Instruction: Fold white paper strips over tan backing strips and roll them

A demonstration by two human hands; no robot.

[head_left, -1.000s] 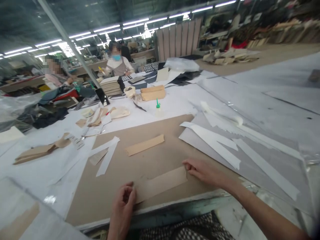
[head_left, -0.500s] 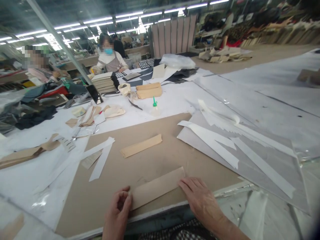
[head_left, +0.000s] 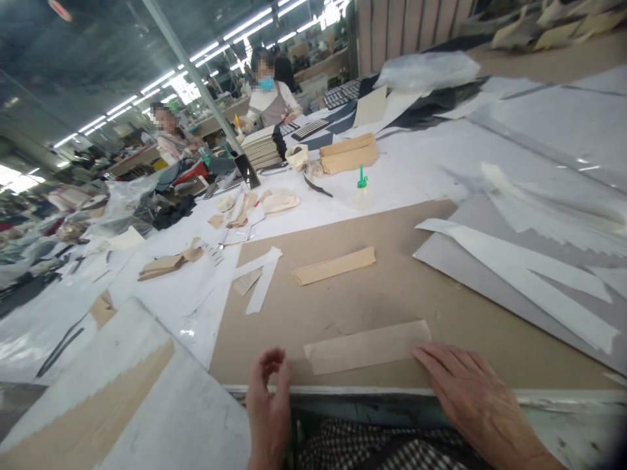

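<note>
A light tan strip [head_left: 367, 347] lies flat near the front edge of the brown board [head_left: 343, 307]. My right hand [head_left: 470, 378] rests with outstretched fingers at the strip's right end, fingertips touching it or just beside it. To the left of the strip, apart from it, is my left hand [head_left: 270, 391]. Its fingers are loosely curled, with a gap between thumb and fingers, and nothing shows in them. Farther back on the board lies a folded tan piece [head_left: 336, 266]. White strips [head_left: 262, 281] lie at the board's left edge.
White strips [head_left: 519, 267] lie on a grey sheet [head_left: 470, 281] at right. Behind the board stand a green-tipped bottle [head_left: 362, 186], tan folded pieces [head_left: 349, 154] and a stack of panels [head_left: 264, 149]. A pale board with tan strips [head_left: 142, 391] is at lower left. Two people work across the table.
The view has swung left, showing more of the left side. My left hand has come away from the strip's left end. My right hand stays at the right end.
</note>
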